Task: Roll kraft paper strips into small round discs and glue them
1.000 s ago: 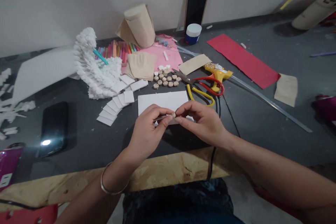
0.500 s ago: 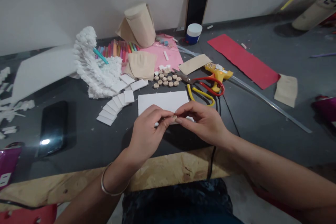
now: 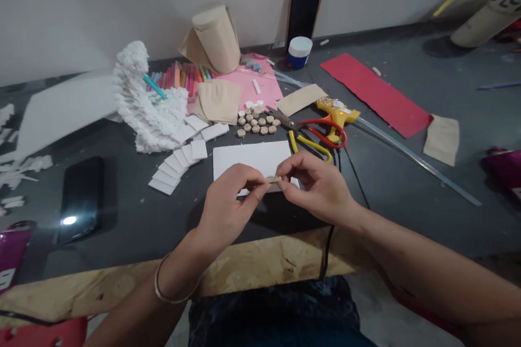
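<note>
My left hand (image 3: 234,203) pinches one end of a small beige strip (image 3: 273,180), and the thumb and forefinger of my right hand (image 3: 315,184) close on its other end. Both hands are over a white rectangular board (image 3: 252,154), which they partly cover. Beyond the board lies a cluster of small round beige rolls (image 3: 255,122). Scissors (image 3: 321,138) with red and yellow handles rest just past my right hand. Left of the board, several white square pieces (image 3: 169,173) overlap in a row.
A white ruffled piece (image 3: 136,103) stands at the back left near a beige roll (image 3: 217,38). A yellow glue gun (image 3: 340,115), red strip (image 3: 374,92) and lidded jar (image 3: 299,53) lie farther right and back. A black phone (image 3: 82,195) is at left.
My right fingers have drawn slightly right, away from my left fingers, and more of the beige strip shows between them. My left hand stays nearly in place.
</note>
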The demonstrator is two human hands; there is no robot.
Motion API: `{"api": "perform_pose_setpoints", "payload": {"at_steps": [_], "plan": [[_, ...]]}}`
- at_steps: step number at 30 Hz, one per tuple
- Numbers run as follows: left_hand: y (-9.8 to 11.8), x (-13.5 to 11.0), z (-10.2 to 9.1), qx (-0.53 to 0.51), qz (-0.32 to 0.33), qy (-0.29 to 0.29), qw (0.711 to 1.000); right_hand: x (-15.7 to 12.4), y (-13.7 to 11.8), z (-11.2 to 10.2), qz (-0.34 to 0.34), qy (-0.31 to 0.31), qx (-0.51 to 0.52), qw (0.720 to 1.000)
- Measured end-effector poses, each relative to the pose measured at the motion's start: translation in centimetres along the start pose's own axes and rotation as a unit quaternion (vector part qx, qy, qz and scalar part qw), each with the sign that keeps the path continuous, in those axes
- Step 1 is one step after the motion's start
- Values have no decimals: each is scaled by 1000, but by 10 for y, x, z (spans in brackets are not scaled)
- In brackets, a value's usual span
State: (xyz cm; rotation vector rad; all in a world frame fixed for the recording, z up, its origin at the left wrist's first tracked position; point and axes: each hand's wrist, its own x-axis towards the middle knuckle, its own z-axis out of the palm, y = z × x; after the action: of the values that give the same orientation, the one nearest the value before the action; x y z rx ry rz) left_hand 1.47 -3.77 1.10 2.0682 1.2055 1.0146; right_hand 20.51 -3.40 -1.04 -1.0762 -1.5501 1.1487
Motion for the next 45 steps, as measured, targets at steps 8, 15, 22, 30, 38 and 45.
{"api": "perform_pose_setpoints", "payload": {"at_steps": [8,15,22,30,38,45], "plan": [[0,2,-4,25,-3,-27,999,-2,5,-1,-35,10,-29,999],[3,1,-3,25,-33,-29,999,-4,6,0,-41,5,-27,999],[5,1,-4,15,-13,-26,999,2,-3,-1,44,-28,72,996],[5,1,-2,-80,-37,-20,996,6,4,-5,135,-113,214,961],[4,2,0,-118,-29,-23,992,5,3,-8,118,-122,239,956],[5,3,-3,-100,-7,-22,995,7,4,-8,125,-122,264,948]]}}
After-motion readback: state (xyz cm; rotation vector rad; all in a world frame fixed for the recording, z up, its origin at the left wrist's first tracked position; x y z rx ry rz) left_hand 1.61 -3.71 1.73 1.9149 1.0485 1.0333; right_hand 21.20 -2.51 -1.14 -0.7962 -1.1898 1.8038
